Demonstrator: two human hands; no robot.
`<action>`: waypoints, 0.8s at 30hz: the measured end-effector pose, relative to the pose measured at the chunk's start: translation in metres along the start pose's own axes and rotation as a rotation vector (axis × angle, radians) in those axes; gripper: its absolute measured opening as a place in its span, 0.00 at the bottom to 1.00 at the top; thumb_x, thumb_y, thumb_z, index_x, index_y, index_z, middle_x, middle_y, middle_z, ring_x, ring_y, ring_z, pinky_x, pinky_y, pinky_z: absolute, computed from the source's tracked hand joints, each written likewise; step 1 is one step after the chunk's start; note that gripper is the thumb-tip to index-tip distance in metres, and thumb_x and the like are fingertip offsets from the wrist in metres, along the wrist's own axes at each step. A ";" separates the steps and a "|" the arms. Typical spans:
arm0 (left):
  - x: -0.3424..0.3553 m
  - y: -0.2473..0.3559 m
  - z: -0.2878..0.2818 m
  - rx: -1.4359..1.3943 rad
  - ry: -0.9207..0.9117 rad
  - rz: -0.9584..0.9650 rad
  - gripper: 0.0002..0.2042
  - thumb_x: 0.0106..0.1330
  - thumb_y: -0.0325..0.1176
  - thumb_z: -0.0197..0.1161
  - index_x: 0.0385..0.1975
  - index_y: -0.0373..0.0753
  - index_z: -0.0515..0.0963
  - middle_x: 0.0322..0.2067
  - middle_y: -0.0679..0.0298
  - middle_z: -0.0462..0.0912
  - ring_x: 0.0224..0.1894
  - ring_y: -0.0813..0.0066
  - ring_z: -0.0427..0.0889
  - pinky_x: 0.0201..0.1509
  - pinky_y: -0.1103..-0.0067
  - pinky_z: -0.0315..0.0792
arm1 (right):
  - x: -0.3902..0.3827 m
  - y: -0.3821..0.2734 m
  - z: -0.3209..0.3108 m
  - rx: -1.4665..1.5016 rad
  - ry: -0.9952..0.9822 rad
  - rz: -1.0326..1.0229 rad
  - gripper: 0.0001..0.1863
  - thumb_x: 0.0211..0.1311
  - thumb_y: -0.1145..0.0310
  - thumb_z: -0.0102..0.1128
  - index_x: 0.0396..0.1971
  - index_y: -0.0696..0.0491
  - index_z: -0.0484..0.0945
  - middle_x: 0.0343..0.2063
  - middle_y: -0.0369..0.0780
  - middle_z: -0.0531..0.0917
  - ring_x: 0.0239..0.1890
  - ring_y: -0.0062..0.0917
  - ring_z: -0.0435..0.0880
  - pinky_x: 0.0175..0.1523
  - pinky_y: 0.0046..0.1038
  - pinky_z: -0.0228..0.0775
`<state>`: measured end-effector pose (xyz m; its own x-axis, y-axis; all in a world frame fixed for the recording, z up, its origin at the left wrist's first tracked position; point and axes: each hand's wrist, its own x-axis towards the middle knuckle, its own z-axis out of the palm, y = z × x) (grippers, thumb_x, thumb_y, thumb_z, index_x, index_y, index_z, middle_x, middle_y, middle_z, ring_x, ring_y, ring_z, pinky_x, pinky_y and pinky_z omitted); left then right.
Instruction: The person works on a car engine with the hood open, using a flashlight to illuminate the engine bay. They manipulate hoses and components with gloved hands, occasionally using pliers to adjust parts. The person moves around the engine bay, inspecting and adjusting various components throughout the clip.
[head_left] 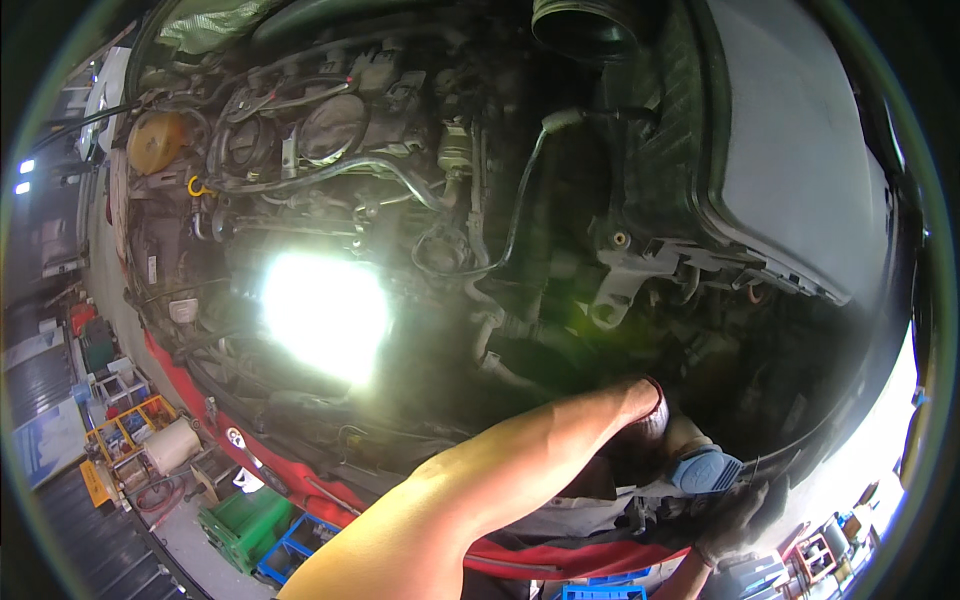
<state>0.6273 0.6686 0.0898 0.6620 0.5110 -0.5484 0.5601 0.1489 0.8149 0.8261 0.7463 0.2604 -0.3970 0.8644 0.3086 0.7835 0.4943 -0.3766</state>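
My left forearm crosses the engine bay from the lower edge toward the right. My left hand point(650, 425) wears a glove whose cuff shows at the wrist; its fingers are hidden down in the dark bay, beside the filler neck with a blue cap point(706, 470). My right hand point(742, 520), in a grey glove, is at the front edge of the bay, just right of and below the blue cap. Its fingers look extended and apart, with nothing visible in them. The engine point(340, 130) fills the far left of the bay, with hoses and a thin metal pipe.
A glaring white light point(325, 315) washes out the bay's middle left. A metal bracket point(615, 295) juts out below the grey body panel point(800, 150). A yellow dipstick ring point(200, 187) and a round orange-brown cap point(157, 142) are far left. A green bin point(245, 528) stands beyond the red bumper point(190, 395).
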 end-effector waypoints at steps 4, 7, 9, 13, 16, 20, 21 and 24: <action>0.009 0.004 0.001 0.012 -0.007 -0.013 0.17 0.61 0.41 0.59 0.44 0.41 0.87 0.45 0.54 0.88 0.47 0.58 0.86 0.51 0.65 0.78 | -0.001 -0.010 0.002 0.139 -0.005 0.130 0.19 0.73 0.65 0.54 0.58 0.60 0.74 0.55 0.48 0.79 0.57 0.40 0.78 0.64 0.39 0.69; 0.007 0.006 0.004 0.028 0.004 -0.053 0.17 0.61 0.40 0.60 0.44 0.41 0.87 0.45 0.55 0.88 0.47 0.58 0.86 0.51 0.65 0.78 | -0.002 -0.005 -0.001 -0.154 -0.007 -0.197 0.19 0.74 0.65 0.54 0.58 0.60 0.74 0.55 0.48 0.79 0.58 0.39 0.77 0.64 0.38 0.69; -0.003 0.003 0.011 0.012 0.043 -0.116 0.17 0.61 0.40 0.60 0.44 0.41 0.87 0.45 0.55 0.88 0.48 0.58 0.86 0.51 0.65 0.78 | -0.003 -0.006 0.007 0.025 0.002 -0.090 0.20 0.74 0.64 0.55 0.59 0.61 0.73 0.56 0.49 0.78 0.59 0.40 0.77 0.65 0.38 0.67; -0.113 0.066 -0.023 0.031 0.342 -0.408 0.15 0.57 0.37 0.62 0.41 0.41 0.88 0.41 0.54 0.89 0.45 0.58 0.88 0.46 0.65 0.81 | -0.001 -0.014 0.007 0.217 0.053 0.103 0.23 0.73 0.62 0.56 0.59 0.62 0.73 0.57 0.49 0.77 0.59 0.41 0.76 0.66 0.38 0.66; -0.165 0.068 -0.012 -0.082 0.734 -0.500 0.11 0.59 0.37 0.58 0.34 0.38 0.85 0.37 0.52 0.87 0.43 0.52 0.87 0.47 0.62 0.80 | -0.001 -0.018 0.004 0.199 0.090 0.091 0.23 0.74 0.61 0.55 0.59 0.62 0.74 0.57 0.50 0.77 0.60 0.41 0.75 0.66 0.39 0.66; -0.278 0.066 0.023 -0.177 1.048 -0.707 0.15 0.65 0.45 0.57 0.38 0.42 0.85 0.40 0.56 0.86 0.43 0.55 0.86 0.51 0.63 0.78 | -0.003 -0.013 0.001 0.361 0.127 0.151 0.24 0.75 0.60 0.53 0.61 0.62 0.72 0.57 0.49 0.77 0.59 0.39 0.76 0.63 0.36 0.69; -0.295 0.057 0.034 -0.234 1.236 -0.786 0.13 0.63 0.44 0.61 0.36 0.42 0.85 0.37 0.56 0.87 0.42 0.58 0.86 0.49 0.65 0.79 | -0.004 -0.007 0.002 0.433 0.147 0.191 0.24 0.75 0.60 0.52 0.61 0.61 0.71 0.57 0.48 0.77 0.59 0.38 0.77 0.62 0.35 0.71; -0.336 0.049 0.029 -0.189 1.382 -1.159 0.24 0.60 0.55 0.69 0.39 0.38 0.83 0.41 0.52 0.86 0.49 0.55 0.84 0.52 0.63 0.77 | -0.009 0.005 0.007 0.620 0.190 0.280 0.24 0.76 0.59 0.51 0.62 0.60 0.70 0.58 0.47 0.77 0.58 0.35 0.77 0.60 0.33 0.73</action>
<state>0.4468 0.4800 0.3088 -0.8803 0.3331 -0.3378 0.2629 0.9352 0.2371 0.8301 0.7419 0.2498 -0.0862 0.9636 0.2530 0.4046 0.2660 -0.8750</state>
